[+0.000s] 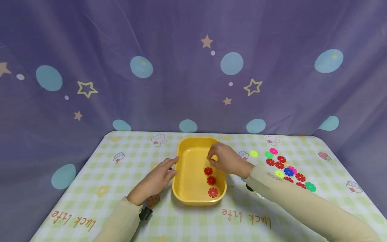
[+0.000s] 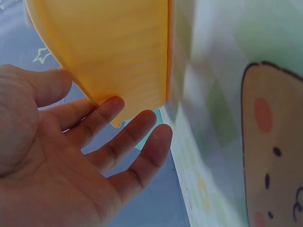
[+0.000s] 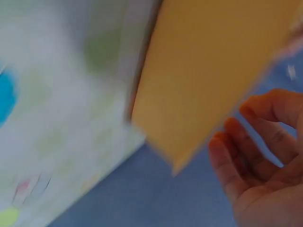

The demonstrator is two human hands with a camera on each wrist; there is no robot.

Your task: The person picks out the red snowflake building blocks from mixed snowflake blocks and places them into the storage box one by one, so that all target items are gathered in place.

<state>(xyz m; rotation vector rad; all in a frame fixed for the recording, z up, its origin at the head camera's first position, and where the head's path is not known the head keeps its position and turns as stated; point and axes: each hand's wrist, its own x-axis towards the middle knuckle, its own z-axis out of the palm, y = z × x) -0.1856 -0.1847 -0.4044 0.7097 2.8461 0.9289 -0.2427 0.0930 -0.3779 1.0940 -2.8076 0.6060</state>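
Observation:
A yellow plastic tray [image 1: 193, 201] stands on the table, with three red flower-shaped discs, one of them the middle disc [image 1: 211, 180], lined up along its right side. My left hand [image 1: 158, 178] is at the tray's left wall, fingers extended; in the left wrist view its thumb and fingertips touch the rim. Over the far right part of the tray is my right hand [image 1: 226, 158], its fingers bent and thumb close to the index finger. Whether a disc is between those fingertips is hidden; the right wrist view [image 3: 265, 151] is blurred there.
Right of the tray, loose flower-shaped discs lie scattered: red, green, pink, yellow and a blue disc [image 1: 288, 172]. Some sit close to my right sleeve [image 1: 272, 185]. A checked tablecloth [image 1: 187, 228] covers the table, and a purple curtain [image 1: 169, 97] hangs behind it.

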